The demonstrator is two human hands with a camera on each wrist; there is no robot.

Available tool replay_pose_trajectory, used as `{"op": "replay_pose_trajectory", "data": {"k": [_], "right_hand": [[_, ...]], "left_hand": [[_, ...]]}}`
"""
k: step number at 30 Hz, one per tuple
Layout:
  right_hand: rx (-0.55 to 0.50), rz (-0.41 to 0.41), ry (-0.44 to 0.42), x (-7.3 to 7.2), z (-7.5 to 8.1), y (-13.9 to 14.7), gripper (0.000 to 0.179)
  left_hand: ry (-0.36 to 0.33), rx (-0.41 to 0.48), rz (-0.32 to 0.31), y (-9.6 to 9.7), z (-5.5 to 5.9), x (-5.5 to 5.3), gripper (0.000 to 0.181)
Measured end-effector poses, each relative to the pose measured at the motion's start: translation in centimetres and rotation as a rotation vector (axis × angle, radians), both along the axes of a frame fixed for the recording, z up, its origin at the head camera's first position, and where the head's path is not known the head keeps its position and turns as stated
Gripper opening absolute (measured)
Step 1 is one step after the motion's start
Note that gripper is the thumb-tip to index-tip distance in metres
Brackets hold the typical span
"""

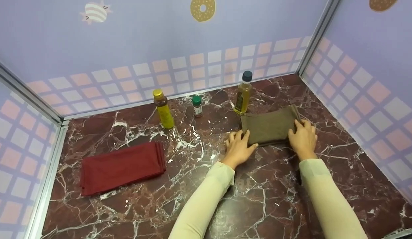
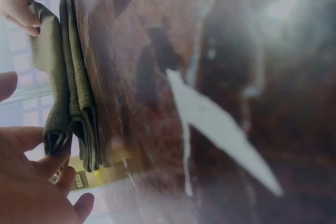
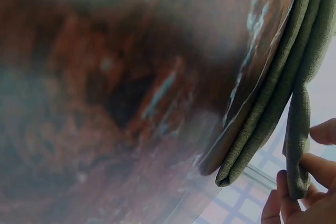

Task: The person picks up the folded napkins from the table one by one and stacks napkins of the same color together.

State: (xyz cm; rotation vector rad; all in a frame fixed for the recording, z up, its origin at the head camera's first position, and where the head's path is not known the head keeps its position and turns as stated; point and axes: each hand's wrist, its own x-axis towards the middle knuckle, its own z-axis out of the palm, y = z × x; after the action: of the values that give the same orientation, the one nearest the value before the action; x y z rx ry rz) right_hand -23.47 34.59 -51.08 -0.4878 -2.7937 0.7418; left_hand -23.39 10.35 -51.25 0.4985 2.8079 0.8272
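Observation:
A folded olive-green cloth (image 1: 270,127) lies at the right of the table, with both hands at its ends. My left hand (image 1: 238,147) holds its left end; in the left wrist view, fingers (image 2: 52,166) sit around the end of the upper fold. At the opposite end, my right hand (image 1: 303,136) pinches the upper layer. The right wrist view shows that layer (image 3: 298,140) raised apart from the flat layers below, thumb and fingers on either side of it. Just behind the cloth stands an oil bottle (image 1: 243,96) with a dark cap.
A folded dark red cloth (image 1: 123,168) lies on the left of the marbled table (image 1: 153,209). Toward the back stand a yellow-capped bottle (image 1: 164,113) and a small green-capped jar (image 1: 197,108). Patterned panels (image 1: 133,39) close in the back and both sides.

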Motion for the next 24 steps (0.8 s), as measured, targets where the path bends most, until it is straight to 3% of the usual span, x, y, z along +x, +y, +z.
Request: {"op": "replay_pose_trajectory", "data": {"k": [11,24], "right_hand": [[-0.021,0.036,-0.139,0.0,-0.8,0.7,0.064],[-0.042,0.061,-0.224,0.1,-1.1,1.1,0.068]], "left_hand": [[-0.065,-0.041,-0.039,-0.1,-0.3,0.1,0.075],[-0.09,-0.057,-0.045,-0.3,-0.7,0.1,0.077]]}}
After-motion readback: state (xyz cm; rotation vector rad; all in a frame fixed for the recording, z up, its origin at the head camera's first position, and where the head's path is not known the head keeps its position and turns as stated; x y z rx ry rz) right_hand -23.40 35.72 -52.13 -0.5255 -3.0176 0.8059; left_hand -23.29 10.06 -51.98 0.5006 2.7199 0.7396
